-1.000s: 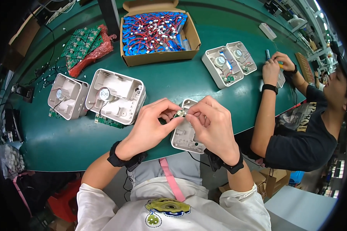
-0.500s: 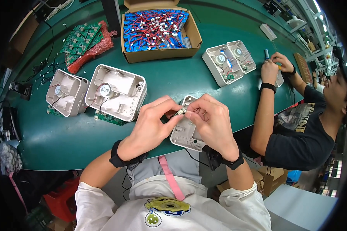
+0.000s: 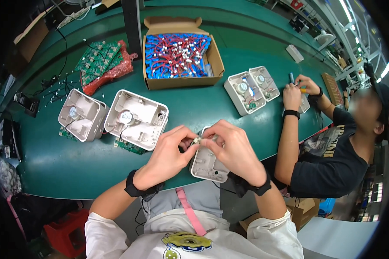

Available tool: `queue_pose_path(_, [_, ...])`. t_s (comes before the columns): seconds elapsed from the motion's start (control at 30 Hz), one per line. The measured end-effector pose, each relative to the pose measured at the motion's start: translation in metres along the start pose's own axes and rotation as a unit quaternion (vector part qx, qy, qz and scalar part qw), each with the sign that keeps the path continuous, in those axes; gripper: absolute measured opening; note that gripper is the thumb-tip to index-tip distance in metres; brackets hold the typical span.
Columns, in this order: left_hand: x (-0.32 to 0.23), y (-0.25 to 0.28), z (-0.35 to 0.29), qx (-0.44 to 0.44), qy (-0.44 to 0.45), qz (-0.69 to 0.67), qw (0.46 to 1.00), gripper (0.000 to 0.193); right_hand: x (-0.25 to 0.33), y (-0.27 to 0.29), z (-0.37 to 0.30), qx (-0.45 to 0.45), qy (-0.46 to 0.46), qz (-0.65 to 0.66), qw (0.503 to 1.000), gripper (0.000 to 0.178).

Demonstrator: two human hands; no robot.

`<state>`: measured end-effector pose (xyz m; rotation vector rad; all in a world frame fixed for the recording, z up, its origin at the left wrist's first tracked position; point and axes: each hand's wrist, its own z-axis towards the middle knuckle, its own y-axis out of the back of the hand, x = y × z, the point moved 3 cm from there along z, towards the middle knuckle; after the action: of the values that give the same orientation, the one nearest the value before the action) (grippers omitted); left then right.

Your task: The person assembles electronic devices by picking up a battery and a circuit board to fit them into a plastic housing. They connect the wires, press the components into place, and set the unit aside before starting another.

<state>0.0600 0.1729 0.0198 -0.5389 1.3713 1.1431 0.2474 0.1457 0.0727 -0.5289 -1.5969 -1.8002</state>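
My left hand and my right hand meet over a pale grey plastic housing that lies at the near edge of the green table. Both hands pinch a small white connector between their fingertips, just above the housing's top end. My right palm rests on the housing and hides most of its inside. A black band circles each wrist.
Two open grey housings with round parts inside lie to the left. A cardboard box of blue cells with red wires stands behind. Green circuit boards lie on red wrap. At the right, another person works beside two more housings.
My hands stay joined over the housing; the fingertips have shifted slightly around the small connector. The person at the right keeps their hands at the same spot.
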Motion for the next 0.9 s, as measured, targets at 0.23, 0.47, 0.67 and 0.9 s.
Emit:
queue_pose_path(0.23, [-0.004,0.001,-0.006,0.017,0.021,0.004,1.0,0.021,-0.016,0.048,0.107,-0.054,0.074,-0.162,0.983,0.017])
queue_pose_path(0.47, [0.0,-0.003,-0.01,0.04,0.019,-0.041,0.998,0.021,-0.039,0.0,0.189,0.027,0.056,-0.152,0.986,0.021])
queue_pose_path(0.67, [0.0,-0.002,-0.01,0.05,0.028,-0.052,0.997,0.021,-0.029,0.035,0.166,0.012,-0.012,0.089,0.996,0.019])
queue_pose_path(0.9, [0.008,-0.005,-0.009,0.056,0.052,-0.047,0.996,0.022,0.004,0.079,0.105,-0.047,0.05,0.302,0.951,0.021])
